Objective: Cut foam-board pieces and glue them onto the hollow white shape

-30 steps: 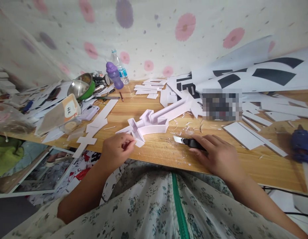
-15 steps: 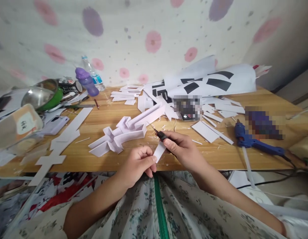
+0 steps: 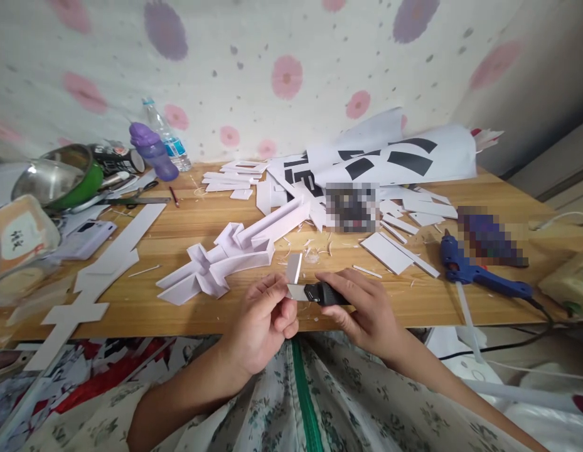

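Note:
My left hand (image 3: 260,320) is closed, pinching a small white foam-board strip (image 3: 295,266) that stands up above the fingertips. In my right hand (image 3: 366,307) is a black-handled utility knife (image 3: 326,293), held level and pointing left. Its blade lies across the strip's lower part, close to my left thumb; I cannot tell how deep it goes. Just beyond my hands, a hollow white foam-board shape (image 3: 248,259) with raised walls rests on the wooden table (image 3: 145,295). White shavings are scattered near it.
To the right lies a blue glue gun (image 3: 460,267) with a cord. Flat white panels (image 3: 386,252) and a printed sheet (image 3: 442,169) lie behind. A flat cut shape (image 3: 79,312) overhangs the front edge at left. A purple bottle (image 3: 154,154) and green-rimmed bowl (image 3: 91,179) stand farther back.
The knife has turned from pointing away to pointing left, its blade now against the strip. The strip is tilted upright in my left hand. The view has shifted slightly.

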